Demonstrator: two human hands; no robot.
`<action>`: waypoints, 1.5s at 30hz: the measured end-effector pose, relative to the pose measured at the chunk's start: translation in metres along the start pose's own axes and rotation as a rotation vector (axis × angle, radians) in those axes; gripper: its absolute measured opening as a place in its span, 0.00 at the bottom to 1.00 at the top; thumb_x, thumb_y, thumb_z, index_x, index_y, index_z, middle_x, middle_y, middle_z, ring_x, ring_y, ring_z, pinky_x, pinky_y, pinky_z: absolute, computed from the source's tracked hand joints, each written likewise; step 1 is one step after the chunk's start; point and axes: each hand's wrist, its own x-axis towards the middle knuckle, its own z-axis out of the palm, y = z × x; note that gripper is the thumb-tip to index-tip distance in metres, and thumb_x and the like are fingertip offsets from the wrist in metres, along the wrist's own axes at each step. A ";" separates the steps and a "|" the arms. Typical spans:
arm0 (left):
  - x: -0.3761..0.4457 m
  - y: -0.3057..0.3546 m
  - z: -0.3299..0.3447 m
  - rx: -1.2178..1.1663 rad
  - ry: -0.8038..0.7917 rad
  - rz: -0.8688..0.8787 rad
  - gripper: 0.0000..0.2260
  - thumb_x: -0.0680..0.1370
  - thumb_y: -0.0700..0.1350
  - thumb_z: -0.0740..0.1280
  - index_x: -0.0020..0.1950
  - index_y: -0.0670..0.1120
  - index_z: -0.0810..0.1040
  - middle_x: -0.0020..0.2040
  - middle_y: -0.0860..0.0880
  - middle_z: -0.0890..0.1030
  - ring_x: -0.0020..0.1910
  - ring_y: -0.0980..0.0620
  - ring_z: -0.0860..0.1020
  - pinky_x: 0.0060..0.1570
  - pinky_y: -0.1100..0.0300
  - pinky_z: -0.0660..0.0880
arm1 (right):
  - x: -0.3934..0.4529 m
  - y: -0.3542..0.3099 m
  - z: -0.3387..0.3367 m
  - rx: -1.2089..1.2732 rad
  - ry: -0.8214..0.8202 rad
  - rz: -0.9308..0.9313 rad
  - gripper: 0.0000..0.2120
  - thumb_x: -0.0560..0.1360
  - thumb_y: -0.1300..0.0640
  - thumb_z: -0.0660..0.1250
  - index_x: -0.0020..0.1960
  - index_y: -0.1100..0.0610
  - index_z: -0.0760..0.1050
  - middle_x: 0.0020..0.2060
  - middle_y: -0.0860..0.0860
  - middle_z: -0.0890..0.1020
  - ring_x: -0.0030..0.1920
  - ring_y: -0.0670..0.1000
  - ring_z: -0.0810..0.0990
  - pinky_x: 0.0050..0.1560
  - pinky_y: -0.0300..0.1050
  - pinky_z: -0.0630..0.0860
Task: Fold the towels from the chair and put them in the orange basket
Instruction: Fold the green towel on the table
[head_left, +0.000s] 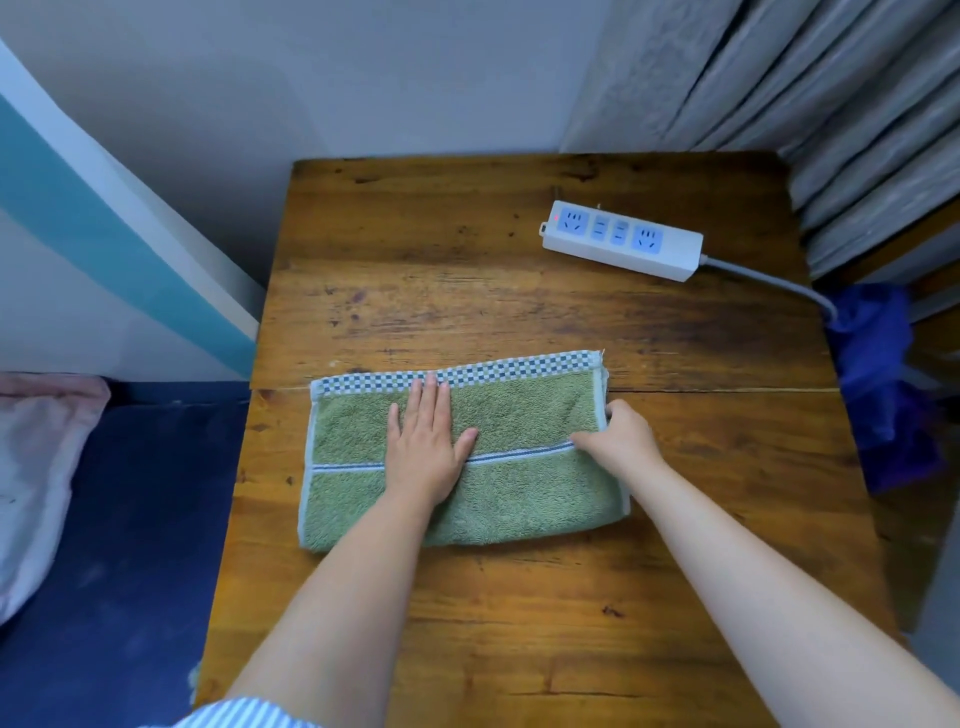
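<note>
The left hand (427, 436) lies flat, fingers spread, pressing the green towel (519, 499) on the wooden table (519, 623). Just right of it, the right hand (621, 434) pinches the towel's right edge. Folding is midway; next that edge likely needs lifting leftward over the pressing palm.

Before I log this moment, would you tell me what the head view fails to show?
- Orange basket and chair: neither is inside the frame.
- Right hand fingertips: curled over the green towel at its right edge, hidden by the hand.
- Layers in the towel's fold: covered by its top layer.
- Power strip cord end: drops behind the table edge.
</note>
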 end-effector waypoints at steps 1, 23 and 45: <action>0.000 -0.001 0.000 0.004 -0.004 0.007 0.30 0.81 0.58 0.47 0.76 0.45 0.38 0.77 0.48 0.37 0.76 0.51 0.36 0.74 0.52 0.37 | -0.001 0.000 -0.003 -0.011 -0.009 0.001 0.13 0.72 0.60 0.67 0.55 0.62 0.71 0.54 0.58 0.78 0.46 0.53 0.74 0.44 0.44 0.71; -0.137 -0.151 0.013 -0.656 0.403 -0.386 0.24 0.79 0.47 0.51 0.72 0.36 0.62 0.74 0.41 0.62 0.76 0.45 0.56 0.74 0.53 0.53 | -0.088 -0.129 0.128 -0.312 -0.393 -0.583 0.25 0.77 0.58 0.60 0.72 0.60 0.59 0.62 0.59 0.74 0.61 0.56 0.74 0.62 0.47 0.69; -0.086 -0.066 -0.028 -1.058 0.283 -0.411 0.15 0.77 0.41 0.64 0.63 0.38 0.74 0.59 0.42 0.79 0.59 0.43 0.76 0.60 0.50 0.73 | -0.081 -0.004 0.111 -0.836 -0.118 -0.743 0.32 0.80 0.54 0.55 0.76 0.57 0.39 0.75 0.56 0.35 0.75 0.56 0.35 0.75 0.47 0.40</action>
